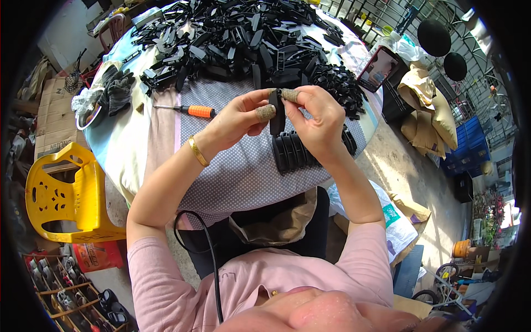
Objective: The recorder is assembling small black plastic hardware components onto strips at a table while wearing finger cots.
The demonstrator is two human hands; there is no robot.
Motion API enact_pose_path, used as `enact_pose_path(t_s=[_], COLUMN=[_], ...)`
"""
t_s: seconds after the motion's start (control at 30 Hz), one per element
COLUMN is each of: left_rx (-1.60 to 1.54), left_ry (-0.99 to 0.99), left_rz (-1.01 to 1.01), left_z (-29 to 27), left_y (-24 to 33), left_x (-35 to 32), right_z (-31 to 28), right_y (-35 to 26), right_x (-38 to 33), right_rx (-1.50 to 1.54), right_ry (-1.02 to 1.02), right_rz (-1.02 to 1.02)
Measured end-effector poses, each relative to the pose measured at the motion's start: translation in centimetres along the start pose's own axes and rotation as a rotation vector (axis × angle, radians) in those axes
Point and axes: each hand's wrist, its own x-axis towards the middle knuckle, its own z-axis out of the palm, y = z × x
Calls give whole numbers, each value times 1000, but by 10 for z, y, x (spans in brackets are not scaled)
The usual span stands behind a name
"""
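Above the table, both my hands meet on a long black plastic piece [277, 119]. My left hand [238, 119] pinches it from the left, with tan tape wrapped on the fingers and a gold bracelet at the wrist. My right hand [318, 116], also with a taped finger, closes on its upper end. A small detail at that end is partly hidden by my fingertips. Just below my right hand lies a row of similar black pieces [287, 152] side by side, partly covered by my forearm. An orange-handled screwdriver [199, 112] rests left of my left hand.
A big heap of black plastic pieces [221, 50] covers the table's far side, with smaller black parts [337, 83] at its right. A phone [379, 69] stands at the right edge. Dark gloves [117, 88] lie at the left. A yellow chair [83, 193] stands beside the table.
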Motion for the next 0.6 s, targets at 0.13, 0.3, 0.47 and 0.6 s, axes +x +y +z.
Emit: enact_pose_path(t_s=[0.13,0.3,0.47,0.6], left_rx=[85,171,214,274], left_ry=[24,61,182,190], left_rz=[47,67,70,75], left_z=[4,3,9,8], left_y=[-1,-1,1,6], left_x=[-1,-2,-4,-4], right_z=[0,-3,-2,1], right_y=[-3,-11,-15,-15], right_x=[-2,-2,-7,-9], right_rx=[-76,-12,93,60], right_ry=[-16,-161,-226,-229], right_rz=[-23,53,90,35])
